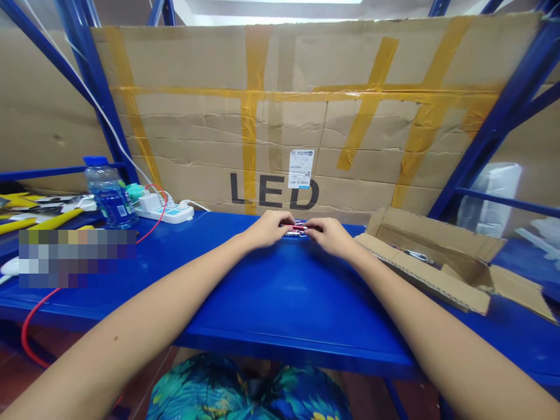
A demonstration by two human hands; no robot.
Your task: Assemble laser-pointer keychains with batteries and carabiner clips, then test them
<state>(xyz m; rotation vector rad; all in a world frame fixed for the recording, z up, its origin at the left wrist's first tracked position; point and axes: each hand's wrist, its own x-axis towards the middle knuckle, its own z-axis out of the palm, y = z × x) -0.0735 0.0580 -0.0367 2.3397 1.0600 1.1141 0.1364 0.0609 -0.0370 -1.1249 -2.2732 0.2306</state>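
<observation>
Both arms reach forward over the blue table (pixel 289 291). At its back edge, my left hand (pixel 269 229) and my right hand (pixel 329 235) face each other with fingers closed. Between them is a small bundle of shiny silver and red pieces (pixel 297 228), which the fingertips of both hands grip from either side. The pieces are too small to make out singly, and the fingers hide their ends.
An open cardboard box (pixel 433 256) with metal tools inside lies at the right. On the left are a blue-capped bottle (pixel 111 195), a white power strip (pixel 175 213), a red cable (pixel 32 326) and yellow items (pixel 56 221). A large cardboard sheet (pixel 196 140) stands behind.
</observation>
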